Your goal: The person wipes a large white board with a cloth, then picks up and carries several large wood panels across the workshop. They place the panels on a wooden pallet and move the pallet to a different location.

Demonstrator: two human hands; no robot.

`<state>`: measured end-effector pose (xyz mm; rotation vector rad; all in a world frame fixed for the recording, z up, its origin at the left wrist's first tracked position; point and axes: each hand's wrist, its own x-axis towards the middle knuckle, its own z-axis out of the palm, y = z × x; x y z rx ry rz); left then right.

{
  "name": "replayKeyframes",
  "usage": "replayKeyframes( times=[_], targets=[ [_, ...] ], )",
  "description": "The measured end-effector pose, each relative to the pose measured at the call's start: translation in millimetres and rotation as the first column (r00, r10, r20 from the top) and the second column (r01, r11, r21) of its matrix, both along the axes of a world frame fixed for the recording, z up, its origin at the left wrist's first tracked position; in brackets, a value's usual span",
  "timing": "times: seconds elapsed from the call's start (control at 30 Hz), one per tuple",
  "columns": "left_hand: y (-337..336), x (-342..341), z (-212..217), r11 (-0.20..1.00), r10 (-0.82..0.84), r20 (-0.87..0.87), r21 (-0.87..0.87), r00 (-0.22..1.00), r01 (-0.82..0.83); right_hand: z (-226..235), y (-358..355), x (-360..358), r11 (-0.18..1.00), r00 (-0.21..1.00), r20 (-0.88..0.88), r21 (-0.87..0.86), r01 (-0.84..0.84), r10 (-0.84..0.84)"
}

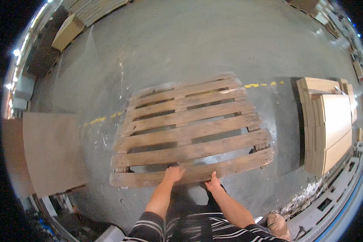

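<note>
A wooden pallet (181, 140) with several slats lies before me, slightly blurred, over the grey floor. On its near board, left of the middle, my left hand (174, 174) is closed around the edge, fingers reaching into the gap behind the board. My right hand (214, 183) grips the same board further right, its thumb on top and the fingers hidden beneath. Both arms stretch forward from striped sleeves. Whether the near edge is raised off the floor I cannot tell.
Flat cardboard stacks (326, 125) stand to the right, beyond a strip of floor. A brown cardboard sheet (52, 153) is at the left. Another cardboard box (68, 32) sits at the far left. Along the lower right runs a long grey machine edge (330, 209).
</note>
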<state>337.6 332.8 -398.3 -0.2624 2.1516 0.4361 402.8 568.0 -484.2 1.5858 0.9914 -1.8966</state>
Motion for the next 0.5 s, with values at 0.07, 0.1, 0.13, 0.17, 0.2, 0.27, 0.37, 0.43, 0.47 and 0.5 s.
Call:
replayKeyframes(
  times=[0.07, 0.1, 0.13, 0.17, 0.2, 0.27, 0.37, 0.43, 0.47, 0.5],
  targets=[
    [18, 18, 3, 0.995, 0.1, -0.11, 0.018, 0.989, -0.099, -15, 12, 2, 0.982, 0.964, 0.194, -0.024, 0.188, -0.18],
    [26, 33, 4, 0.989, 0.148, -0.187, 0.055, 0.971, -0.141, -20, 18, 5, 0.98, 0.97, 0.174, -0.065, 0.186, -0.172],
    [33, 30, 2, 0.984, 0.176, -0.278, 0.091, 0.944, -0.156, -26, 22, -7, 0.977, 0.959, 0.215, -0.057, 0.203, -0.187],
    [40, 47, 4, 0.978, 0.204, -0.381, 0.12, 0.902, -0.171, -28, 26, -8, 0.984, 0.962, 0.216, -0.027, 0.176, -0.166],
    [47, 69, 6, 0.973, 0.222, -0.276, 0.118, 0.935, -0.196, -29, 31, -13, 0.975, 0.932, 0.296, -0.007, 0.221, -0.209],
    [62, 115, 13, 0.972, 0.225, -0.018, 0.073, 0.974, -0.223, -30, 41, -17, 0.972, 0.93, 0.289, 0.016, 0.234, -0.229],
    [98, 183, 24, 0.972, 0.234, 0.25, -0.075, 0.939, -0.222, -44, 58, -16, 0.978, 0.939, 0.274, 0.052, 0.202, -0.208],
    [128, 218, 38, 0.898, 0.44, 0.196, -0.105, 0.876, -0.427, -62, 74, -8, 0.994, 0.935, 0.338, 0.033, 0.103, -0.108],
    [135, 224, 37, 0.843, 0.538, 0.239, -0.129, 0.809, -0.522, -78, 79, -7, 0.996, 0.92, 0.38, 0.052, 0.076, -0.09],
    [143, 229, 36, 0.854, 0.521, 0.195, -0.127, 0.831, -0.505, -92, 84, 3, 0.994, 0.932, 0.351, 0.088, 0.06, -0.087]
  ],
)
